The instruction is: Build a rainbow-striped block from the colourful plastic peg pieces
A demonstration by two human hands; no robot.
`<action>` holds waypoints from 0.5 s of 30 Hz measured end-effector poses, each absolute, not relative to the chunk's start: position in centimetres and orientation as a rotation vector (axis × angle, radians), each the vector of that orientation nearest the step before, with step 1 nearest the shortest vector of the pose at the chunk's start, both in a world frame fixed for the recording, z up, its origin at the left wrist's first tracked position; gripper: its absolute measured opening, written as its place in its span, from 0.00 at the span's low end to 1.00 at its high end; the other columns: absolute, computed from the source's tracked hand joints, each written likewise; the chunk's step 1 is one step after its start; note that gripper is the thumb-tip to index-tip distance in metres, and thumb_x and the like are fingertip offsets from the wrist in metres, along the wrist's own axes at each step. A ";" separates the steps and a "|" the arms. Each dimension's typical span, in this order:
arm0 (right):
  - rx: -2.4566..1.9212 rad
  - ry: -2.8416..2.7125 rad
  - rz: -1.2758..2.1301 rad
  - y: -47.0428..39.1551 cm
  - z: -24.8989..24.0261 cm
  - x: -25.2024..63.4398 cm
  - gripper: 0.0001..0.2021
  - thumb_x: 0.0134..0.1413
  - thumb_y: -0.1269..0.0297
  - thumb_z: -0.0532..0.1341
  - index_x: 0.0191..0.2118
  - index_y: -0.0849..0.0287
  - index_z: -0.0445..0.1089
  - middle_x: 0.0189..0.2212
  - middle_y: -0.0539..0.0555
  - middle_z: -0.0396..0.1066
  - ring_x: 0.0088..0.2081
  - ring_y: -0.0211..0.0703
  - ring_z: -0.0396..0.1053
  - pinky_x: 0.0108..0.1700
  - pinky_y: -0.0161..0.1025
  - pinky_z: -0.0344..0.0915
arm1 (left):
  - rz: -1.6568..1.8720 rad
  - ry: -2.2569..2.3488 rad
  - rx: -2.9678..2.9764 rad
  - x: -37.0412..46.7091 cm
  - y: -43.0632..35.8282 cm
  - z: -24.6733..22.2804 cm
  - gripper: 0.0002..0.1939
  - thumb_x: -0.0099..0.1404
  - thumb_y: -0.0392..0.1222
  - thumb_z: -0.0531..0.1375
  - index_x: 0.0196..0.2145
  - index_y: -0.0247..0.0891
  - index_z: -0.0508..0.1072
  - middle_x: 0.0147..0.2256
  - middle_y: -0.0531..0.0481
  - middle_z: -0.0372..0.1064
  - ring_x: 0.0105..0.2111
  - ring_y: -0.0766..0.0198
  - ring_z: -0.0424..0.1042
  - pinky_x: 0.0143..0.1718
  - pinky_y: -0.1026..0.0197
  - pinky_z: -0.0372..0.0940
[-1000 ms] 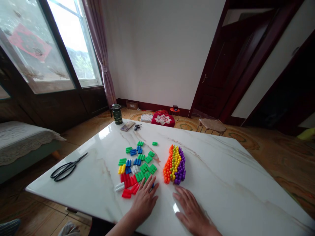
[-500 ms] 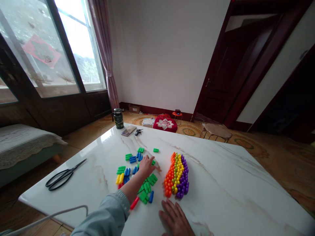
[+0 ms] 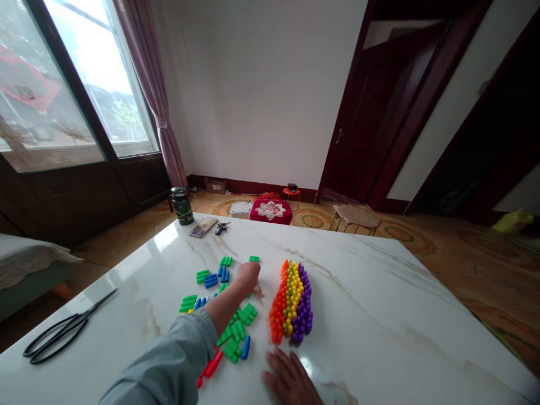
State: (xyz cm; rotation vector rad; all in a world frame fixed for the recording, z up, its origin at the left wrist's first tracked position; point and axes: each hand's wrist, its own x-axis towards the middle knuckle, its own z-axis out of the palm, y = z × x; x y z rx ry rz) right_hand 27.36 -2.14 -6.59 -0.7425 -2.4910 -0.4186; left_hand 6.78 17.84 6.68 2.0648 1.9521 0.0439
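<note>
My left hand (image 3: 248, 277) reaches over the scattered plastic pieces, its fingers curled down near a small green piece (image 3: 253, 259) at the far side; what the fingertips hold, if anything, is hidden. Around and below that wrist lie green pieces (image 3: 237, 331), blue pieces (image 3: 211, 280) and red pieces (image 3: 214, 364). My right hand (image 3: 292, 378) rests on the white marbled table with its fingers spread, just in front of the rows of beads. Those rows run side by side: orange beads (image 3: 277, 315), yellow-green and yellow beads (image 3: 294, 298), and purple beads (image 3: 304, 315).
Black-handled scissors (image 3: 70, 329) lie at the left of the table (image 3: 379, 315). At its far left corner are a dark green bottle (image 3: 182, 206), a phone (image 3: 203, 227) and keys (image 3: 220, 228). A stool (image 3: 356, 216) stands beyond the far edge.
The camera view has turned slightly to the right, shifting the scene left. My left hand has moved closer to the far green piece, and its fingers have drawn together. My right hand stays near the beads.
</note>
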 end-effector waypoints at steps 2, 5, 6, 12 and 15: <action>-0.727 -2.491 -0.416 -2.0 -6.7 27.5 0.16 0.65 0.58 0.54 0.56 0.50 0.61 0.59 0.52 0.63 0.61 0.43 0.59 0.64 0.44 0.50 | 0.159 1.952 2.058 7.5 18.9 7.0 0.10 0.65 0.40 0.58 0.41 0.35 0.76 0.40 0.43 0.74 0.42 0.57 0.73 0.43 0.58 0.66; -0.707 -2.480 -0.420 -1.7 -7.1 27.6 0.15 0.65 0.61 0.53 0.56 0.50 0.62 0.58 0.51 0.65 0.60 0.41 0.60 0.65 0.43 0.50 | 0.346 1.941 2.036 9.0 20.7 6.9 0.11 0.63 0.40 0.58 0.40 0.41 0.78 0.38 0.46 0.77 0.42 0.60 0.74 0.40 0.64 0.64; -0.699 -2.475 -0.427 -1.6 -7.2 27.6 0.14 0.65 0.61 0.53 0.55 0.50 0.62 0.57 0.51 0.65 0.60 0.41 0.61 0.65 0.43 0.51 | 0.396 1.946 2.015 9.5 21.3 6.7 0.11 0.62 0.41 0.58 0.40 0.41 0.78 0.38 0.47 0.77 0.41 0.60 0.74 0.39 0.65 0.63; -0.724 -2.405 -0.527 -1.7 -7.6 27.3 0.11 0.66 0.60 0.52 0.50 0.50 0.66 0.56 0.48 0.67 0.58 0.40 0.63 0.64 0.43 0.51 | 0.547 1.970 1.885 11.8 23.5 4.7 0.11 0.57 0.42 0.61 0.37 0.38 0.79 0.37 0.45 0.77 0.38 0.60 0.74 0.34 0.65 0.63; -0.761 -2.386 -0.521 -1.9 -7.5 27.0 0.10 0.66 0.60 0.51 0.47 0.50 0.67 0.56 0.47 0.67 0.58 0.40 0.63 0.64 0.43 0.52 | 0.579 1.943 1.871 12.3 23.7 4.0 0.11 0.56 0.44 0.63 0.35 0.37 0.79 0.36 0.45 0.77 0.37 0.60 0.74 0.34 0.65 0.62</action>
